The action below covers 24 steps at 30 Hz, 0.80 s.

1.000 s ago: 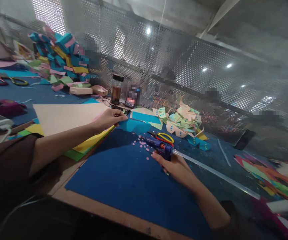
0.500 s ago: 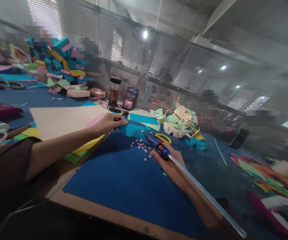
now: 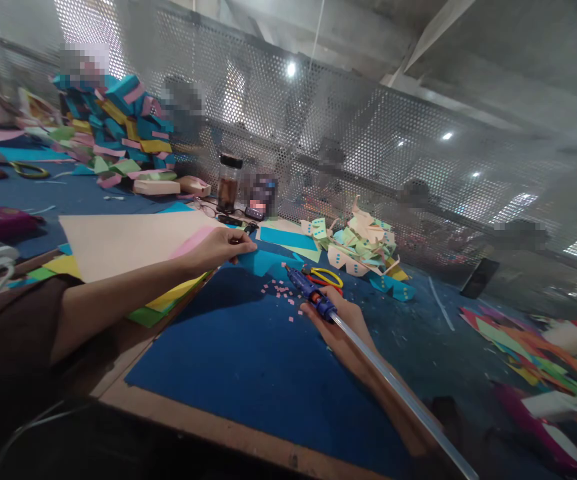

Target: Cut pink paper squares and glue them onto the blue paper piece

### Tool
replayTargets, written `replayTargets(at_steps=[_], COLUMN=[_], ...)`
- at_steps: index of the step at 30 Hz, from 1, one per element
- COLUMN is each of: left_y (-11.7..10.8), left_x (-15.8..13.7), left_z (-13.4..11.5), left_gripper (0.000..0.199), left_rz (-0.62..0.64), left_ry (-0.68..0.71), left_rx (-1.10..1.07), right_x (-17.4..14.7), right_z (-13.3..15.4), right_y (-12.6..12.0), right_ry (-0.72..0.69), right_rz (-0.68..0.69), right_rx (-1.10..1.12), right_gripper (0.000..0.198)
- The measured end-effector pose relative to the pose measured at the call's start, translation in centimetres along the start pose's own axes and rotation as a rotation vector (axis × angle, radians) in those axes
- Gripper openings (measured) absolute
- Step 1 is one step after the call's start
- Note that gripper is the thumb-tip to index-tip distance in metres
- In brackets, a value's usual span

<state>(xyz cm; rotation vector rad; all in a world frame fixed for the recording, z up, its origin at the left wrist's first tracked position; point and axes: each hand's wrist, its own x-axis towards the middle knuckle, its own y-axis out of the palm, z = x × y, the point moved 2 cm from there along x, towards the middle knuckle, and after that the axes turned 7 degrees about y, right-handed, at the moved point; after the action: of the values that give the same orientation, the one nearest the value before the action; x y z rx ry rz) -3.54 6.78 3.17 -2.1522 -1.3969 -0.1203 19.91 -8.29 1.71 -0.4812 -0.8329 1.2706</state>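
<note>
My left hand point(image 3: 225, 247) pinches the left end of a blue paper piece point(image 3: 263, 263) above the dark blue table. In my right hand point(image 3: 341, 320) is a blue hot glue gun point(image 3: 311, 290), with a long clear glue stick point(image 3: 393, 387) sticking out of its back. The nozzle points at the blue paper, close to its right part; whether it touches I cannot tell. Small pink paper squares point(image 3: 281, 291) lie scattered just below the paper. Behind the glue gun are scissors with yellow and red handles point(image 3: 327, 275), partly hidden.
Large cream paper point(image 3: 123, 240) lies on the left over coloured sheets. Behind stand a dark-lidded jar point(image 3: 229, 183) and a heap of folded paper pieces point(image 3: 363, 240). Colourful paper strips point(image 3: 533, 340) and a phone point(image 3: 479, 277) are on the right. A mesh partition point(image 3: 278, 127) runs along the back.
The glue gun has shifted slightly left along the blue paper, showing more of the scissors' red handle. My left hand has hardly moved.
</note>
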Motion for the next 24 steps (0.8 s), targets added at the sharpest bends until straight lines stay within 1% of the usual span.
replayTargets(at_steps=[13, 24], left_y=[0.05, 0.25], left_x=[0.10, -0.06], left_z=[0.30, -0.22], left_gripper=[0.030, 0.029], left_rz=[0.009, 0.028], left_ry=[0.027, 0.016], left_rx=[-0.037, -0.050], right_x=[0.24, 0.29], right_z=[-0.63, -0.57], right_y=[0.21, 0.15], right_ry=[-0.022, -0.011], right_rz=[-0.033, -0.016], right_rx=[-0.069, -0.050], right_gripper=[0.024, 0.024])
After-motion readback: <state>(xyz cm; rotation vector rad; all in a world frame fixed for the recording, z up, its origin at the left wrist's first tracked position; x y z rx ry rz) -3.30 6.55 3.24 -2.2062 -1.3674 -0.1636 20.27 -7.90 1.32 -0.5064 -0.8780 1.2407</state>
